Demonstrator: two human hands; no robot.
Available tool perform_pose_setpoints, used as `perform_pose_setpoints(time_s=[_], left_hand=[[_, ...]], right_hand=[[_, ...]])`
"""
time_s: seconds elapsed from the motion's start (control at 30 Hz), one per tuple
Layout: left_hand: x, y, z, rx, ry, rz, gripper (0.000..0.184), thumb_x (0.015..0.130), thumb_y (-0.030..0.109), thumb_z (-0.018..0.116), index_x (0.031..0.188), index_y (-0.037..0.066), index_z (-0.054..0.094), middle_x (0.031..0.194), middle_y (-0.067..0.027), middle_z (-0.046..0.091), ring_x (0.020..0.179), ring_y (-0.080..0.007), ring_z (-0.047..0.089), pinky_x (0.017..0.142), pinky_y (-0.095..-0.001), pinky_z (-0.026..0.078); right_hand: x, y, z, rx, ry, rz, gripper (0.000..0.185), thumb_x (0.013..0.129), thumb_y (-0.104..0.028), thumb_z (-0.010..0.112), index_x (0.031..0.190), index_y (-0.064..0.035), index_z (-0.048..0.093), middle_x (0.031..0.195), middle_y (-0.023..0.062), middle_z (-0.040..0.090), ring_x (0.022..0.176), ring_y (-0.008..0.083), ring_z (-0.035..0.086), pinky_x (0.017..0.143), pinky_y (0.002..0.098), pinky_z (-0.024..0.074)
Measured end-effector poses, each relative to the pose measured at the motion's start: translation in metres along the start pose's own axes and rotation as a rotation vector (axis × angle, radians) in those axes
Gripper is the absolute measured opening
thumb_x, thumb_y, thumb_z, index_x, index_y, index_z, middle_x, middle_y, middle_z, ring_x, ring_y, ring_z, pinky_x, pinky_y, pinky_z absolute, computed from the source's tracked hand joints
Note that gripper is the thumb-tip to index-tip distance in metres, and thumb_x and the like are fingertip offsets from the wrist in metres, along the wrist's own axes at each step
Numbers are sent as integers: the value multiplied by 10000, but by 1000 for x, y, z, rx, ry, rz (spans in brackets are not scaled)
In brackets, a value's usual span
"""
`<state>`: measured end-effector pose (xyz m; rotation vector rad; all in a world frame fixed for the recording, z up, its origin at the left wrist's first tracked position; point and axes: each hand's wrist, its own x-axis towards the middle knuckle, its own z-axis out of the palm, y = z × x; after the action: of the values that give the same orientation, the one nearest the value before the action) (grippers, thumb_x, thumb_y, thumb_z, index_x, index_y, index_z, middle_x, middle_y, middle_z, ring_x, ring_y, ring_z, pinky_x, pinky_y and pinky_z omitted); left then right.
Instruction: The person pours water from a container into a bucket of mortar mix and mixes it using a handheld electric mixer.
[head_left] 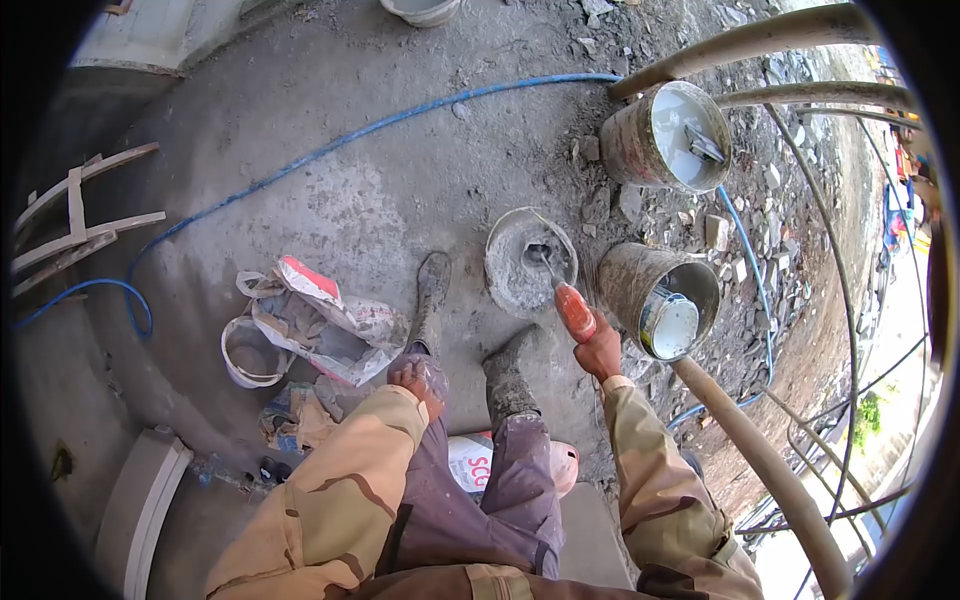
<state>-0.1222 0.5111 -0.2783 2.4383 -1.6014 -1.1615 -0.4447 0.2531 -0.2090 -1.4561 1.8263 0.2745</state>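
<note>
My right hand (599,350) grips the body of an orange-red power drill (574,312). A thin metal rod runs from the drill into a bucket of grey mix (512,278), where a dark hollow shows around the rod's end. My left hand (417,386) lies over my left knee with nothing in it. To the left of that knee is a torn, opened bag (345,320) with grey powder on it. A small white bucket (253,352) stands against the bag.
At right stand a bucket of milky water (672,135) with a tool in it and a dirty bucket (640,285) holding a smaller pail. A blue hose (380,122) crosses the ground. Poles (765,480) and rubble line the right side. A printed bag (470,462) lies beneath me.
</note>
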Motion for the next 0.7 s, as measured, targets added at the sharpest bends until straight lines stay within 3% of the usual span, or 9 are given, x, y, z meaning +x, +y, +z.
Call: perform_pose_setpoints(time_s=[0.17, 0.4, 0.57, 0.6, 0.67, 0.7], left_hand=[[-5, 4, 2, 5, -10, -32, 700, 855, 482, 702, 1349, -4, 606, 1457, -300, 505, 1289, -506, 527, 1074, -587, 426], [-4, 13, 8, -19, -10, -95, 737, 839, 507, 718, 1351, -12, 616, 1470, -300, 498, 1308, -507, 514, 1113, -575, 404], [29, 77, 30, -282, 113, -87, 763, 827, 526, 730, 1353, -17, 623, 1479, -300, 493, 1322, -509, 505, 1140, -566, 387], [52, 103, 38, -391, -7, -102, 768, 825, 529, 732, 1353, -18, 625, 1481, -300, 492, 1324, -509, 503, 1146, -564, 384], [103, 159, 41, -640, -319, -254, 815, 851, 603, 711, 1375, -13, 610, 1429, -288, 560, 1308, -457, 549, 1129, -575, 403], [120, 191, 36, -1015, -394, -651, 776, 875, 601, 703, 1350, -7, 624, 1343, -261, 620, 1268, -424, 585, 1115, -567, 422]], right_hand=[[0, 5, 0, -24, -87, -35, 593, 740, -19, 645, 1327, -106, 627, 1098, 251, 729, 1091, 458, 670, 951, 509, 534], [4, 22, 13, 93, 32, -41, 570, 705, -44, 682, 1273, -81, 658, 1105, 245, 732, 1089, 448, 682, 944, 463, 547], [-14, 14, 21, 134, 45, 14, 588, 722, -48, 669, 1307, -90, 639, 1137, 253, 721, 1106, 441, 675, 957, 471, 540], [-21, 12, 27, 141, 46, 30, 588, 722, -48, 669, 1307, -90, 639, 1137, 253, 721, 1106, 441, 675, 957, 471, 540], [-27, 7, 38, 123, 43, 90, 592, 733, -44, 669, 1321, -98, 628, 1137, 255, 720, 1104, 451, 668, 956, 483, 539], [-30, 7, 41, 131, 47, 98, 592, 733, -44, 669, 1321, -98, 628, 1137, 255, 720, 1104, 451, 668, 956, 483, 539]])
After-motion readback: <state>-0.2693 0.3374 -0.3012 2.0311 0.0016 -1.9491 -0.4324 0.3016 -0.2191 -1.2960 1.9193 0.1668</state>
